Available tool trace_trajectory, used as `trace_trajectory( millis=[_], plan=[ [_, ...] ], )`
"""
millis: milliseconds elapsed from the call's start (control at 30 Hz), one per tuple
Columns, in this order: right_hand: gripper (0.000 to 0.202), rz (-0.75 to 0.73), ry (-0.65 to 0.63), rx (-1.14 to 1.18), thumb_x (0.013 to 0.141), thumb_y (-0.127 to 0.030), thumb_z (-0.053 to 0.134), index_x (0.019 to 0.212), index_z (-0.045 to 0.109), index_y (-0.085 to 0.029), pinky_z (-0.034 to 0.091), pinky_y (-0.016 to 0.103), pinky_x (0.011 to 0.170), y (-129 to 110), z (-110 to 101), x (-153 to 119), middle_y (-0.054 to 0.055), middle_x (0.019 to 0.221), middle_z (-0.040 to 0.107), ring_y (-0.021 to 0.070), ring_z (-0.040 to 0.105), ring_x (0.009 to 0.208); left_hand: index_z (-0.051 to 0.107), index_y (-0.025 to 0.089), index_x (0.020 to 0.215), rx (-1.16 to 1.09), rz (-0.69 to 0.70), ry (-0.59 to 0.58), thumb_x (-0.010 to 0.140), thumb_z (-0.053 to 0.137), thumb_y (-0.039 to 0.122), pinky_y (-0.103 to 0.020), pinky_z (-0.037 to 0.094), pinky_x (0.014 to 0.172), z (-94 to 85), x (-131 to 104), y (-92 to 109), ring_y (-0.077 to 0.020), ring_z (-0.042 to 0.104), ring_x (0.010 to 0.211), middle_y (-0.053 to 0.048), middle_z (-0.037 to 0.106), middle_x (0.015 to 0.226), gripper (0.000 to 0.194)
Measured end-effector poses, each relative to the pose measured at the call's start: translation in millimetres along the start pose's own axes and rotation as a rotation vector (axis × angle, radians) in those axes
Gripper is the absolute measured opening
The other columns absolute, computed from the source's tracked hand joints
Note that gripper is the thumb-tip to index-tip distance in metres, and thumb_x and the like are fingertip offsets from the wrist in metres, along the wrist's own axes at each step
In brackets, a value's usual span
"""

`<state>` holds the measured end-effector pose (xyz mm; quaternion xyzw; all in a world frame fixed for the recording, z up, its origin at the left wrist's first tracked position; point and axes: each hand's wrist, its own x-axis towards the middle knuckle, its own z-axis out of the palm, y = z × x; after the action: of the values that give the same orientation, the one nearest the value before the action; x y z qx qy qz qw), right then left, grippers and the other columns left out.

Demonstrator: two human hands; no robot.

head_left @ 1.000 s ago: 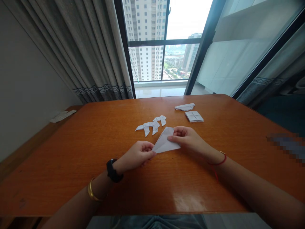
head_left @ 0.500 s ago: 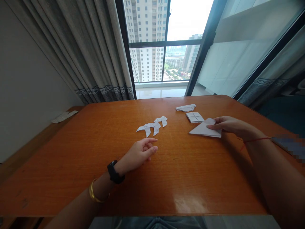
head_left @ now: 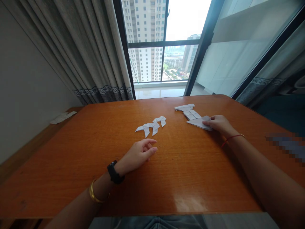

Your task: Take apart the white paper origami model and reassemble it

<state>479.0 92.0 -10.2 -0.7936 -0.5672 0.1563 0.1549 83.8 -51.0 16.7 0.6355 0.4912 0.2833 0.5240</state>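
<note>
Right hand point(head_left: 218, 124) pinches the wide end of a folded white paper triangle point(head_left: 197, 122) toward the far right corner of the counter point(head_left: 71, 178). The triangle meets the near side of a folded paper square point(head_left: 190, 114). Left hand point(head_left: 139, 153), empty with fingers loosely curled, is between the near edge and some angled folded-paper pieces point(head_left: 155, 128).

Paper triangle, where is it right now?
In the head view, the paper triangle is right of centre, held in the right hand, at the near side of the paper square.
</note>
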Motion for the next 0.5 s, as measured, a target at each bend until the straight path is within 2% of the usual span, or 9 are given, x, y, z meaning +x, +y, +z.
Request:
trace_trajectory(
  millis=[200, 333, 500],
  plan=[
    [0.038, -0.012, 0.125, -0.045, 0.070, -0.051, 0.059, 0.081, 0.070, -0.017, 0.036, 0.031, 0.053, -17.1, 6.2, -0.1, 0.010, 0.083, 0.068, 0.0259, 0.061, 0.073, 0.057, 0.013, 0.116, 0.012, 0.007, 0.003, 0.082, 0.060, 0.045, -0.021, 0.041, 0.050, -0.1, 0.2, 1.7, -0.0092, 0.053, 0.058, -0.001, 0.059, 0.081, 0.046],
    [0.037, -0.014, 0.114, -0.058, 0.070, -0.050, 0.059, 0.080, 0.071, -0.017, 0.037, 0.031, 0.053, -28.3, 5.2, 7.8, 0.011, 0.083, 0.069, 0.0272, 0.063, 0.074, 0.057, 0.013, 0.115, 0.023, 0.014, -0.004, 0.083, 0.059, 0.045, -0.021, 0.041, 0.051, -0.5, 0.9, 0.4, -0.0095, 0.053, 0.058, -0.001, 0.059, 0.080, 0.045],
    [0.029, -0.022, 0.059, -0.040, 0.069, -0.044, 0.063, 0.073, 0.069, -0.016, 0.038, 0.032, 0.055, -40.9, 3.6, 34.0, 0.013, 0.079, 0.068, 0.0269, 0.062, 0.072, 0.056, 0.013, 0.116, 0.048, 0.016, -0.006, 0.085, 0.057, 0.043, -0.021, 0.041, 0.053, -2.2, 1.7, -1.5, -0.0095, 0.054, 0.059, 0.000, 0.058, 0.080, 0.043]
  ],
)
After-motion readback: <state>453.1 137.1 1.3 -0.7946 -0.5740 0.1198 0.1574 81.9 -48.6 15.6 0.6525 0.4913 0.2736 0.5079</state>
